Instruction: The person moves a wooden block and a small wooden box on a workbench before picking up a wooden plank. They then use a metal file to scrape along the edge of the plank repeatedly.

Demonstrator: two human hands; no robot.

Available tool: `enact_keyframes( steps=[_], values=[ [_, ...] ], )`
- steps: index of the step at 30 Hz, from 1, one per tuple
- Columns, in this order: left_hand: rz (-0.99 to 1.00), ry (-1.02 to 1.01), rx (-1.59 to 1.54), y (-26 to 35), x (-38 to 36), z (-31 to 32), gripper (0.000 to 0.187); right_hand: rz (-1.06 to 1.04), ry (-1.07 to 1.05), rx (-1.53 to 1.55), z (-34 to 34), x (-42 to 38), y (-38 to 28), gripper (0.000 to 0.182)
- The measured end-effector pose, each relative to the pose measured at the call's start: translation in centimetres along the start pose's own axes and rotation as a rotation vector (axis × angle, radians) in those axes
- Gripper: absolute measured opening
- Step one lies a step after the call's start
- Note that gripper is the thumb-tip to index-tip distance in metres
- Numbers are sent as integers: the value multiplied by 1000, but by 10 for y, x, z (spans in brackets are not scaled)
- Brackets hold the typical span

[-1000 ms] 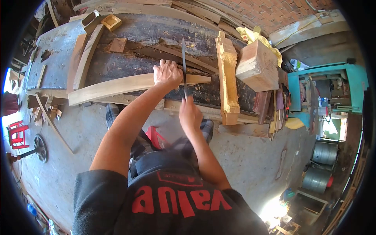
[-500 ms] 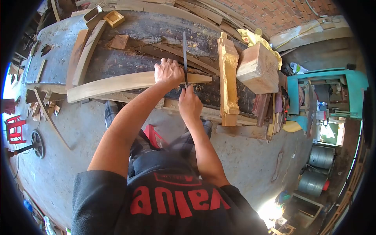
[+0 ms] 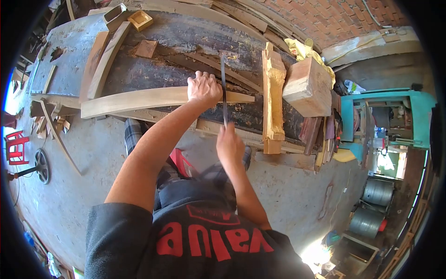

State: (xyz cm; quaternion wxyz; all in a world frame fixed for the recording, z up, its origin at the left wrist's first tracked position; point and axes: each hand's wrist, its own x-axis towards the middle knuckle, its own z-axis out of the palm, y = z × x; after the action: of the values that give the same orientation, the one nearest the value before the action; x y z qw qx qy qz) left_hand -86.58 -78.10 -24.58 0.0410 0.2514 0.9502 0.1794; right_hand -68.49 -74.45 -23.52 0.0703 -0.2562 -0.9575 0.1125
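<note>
My left hand (image 3: pixel 205 88) is closed over a pale curved piece of wood (image 3: pixel 139 98), which lies across the near side of the dark, worn bench (image 3: pixel 153 74). My right hand (image 3: pixel 230 148) grips the near end of what looks like a handsaw (image 3: pixel 224 88); its handle is hidden in the fist. The saw's long, narrow dark blade lies crosswise over the wood, just right of my left hand. Past the blade, the wood's narrow end sticks out. Its teeth are too small to make out.
Right of the work stand a yellowish carved wooden piece (image 3: pixel 273 100) and a big wooden block (image 3: pixel 307 87). Two curved slats (image 3: pixel 108 60) and a small wooden box (image 3: pixel 140 20) lie at the left. A red stool (image 3: pixel 16 148) is on the floor.
My right hand has pulled the saw back towards my body, and the blade's far tip has come nearer. My left hand still holds the wood in about the same spot.
</note>
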Motion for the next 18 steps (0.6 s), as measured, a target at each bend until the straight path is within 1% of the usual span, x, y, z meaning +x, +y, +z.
enact_keyframes(
  steps=[2, 3, 4, 6, 9, 10, 12, 15, 16, 18],
  values=[
    [-17, -26, 7, 0, 2, 1, 35, 25, -78, 14, -11, -37, 6, 19],
    [-9, -10, -3, -1, 2, 3, 35, 12, -62, -5, -11, -40, 7, 19],
    [6, 7, -10, 0, 0, 4, 35, 26, -72, -5, -9, -31, 5, 19],
    [16, 14, -19, 1, -2, 2, 36, 43, -97, 55, -3, 14, -2, 21],
    [1, -16, 14, -1, 0, 2, 36, -15, -32, 70, 1, 48, -10, 22],
    [-1, -10, 16, -1, -1, -2, 36, -19, -29, 71, -3, 41, -11, 22],
    [-1, -46, -5, 1, -1, -3, 36, 49, -142, 7, -16, 5, -6, 22],
    [-5, -23, -19, 0, 1, 2, 35, 53, -138, -40, -18, -38, 6, 19],
    [-2, -11, -20, 0, 0, 1, 35, 68, -144, -39, -15, -32, 6, 19],
    [3, -37, -14, 1, -1, -2, 35, -16, -42, -3, -4, 10, 2, 19]
  ],
)
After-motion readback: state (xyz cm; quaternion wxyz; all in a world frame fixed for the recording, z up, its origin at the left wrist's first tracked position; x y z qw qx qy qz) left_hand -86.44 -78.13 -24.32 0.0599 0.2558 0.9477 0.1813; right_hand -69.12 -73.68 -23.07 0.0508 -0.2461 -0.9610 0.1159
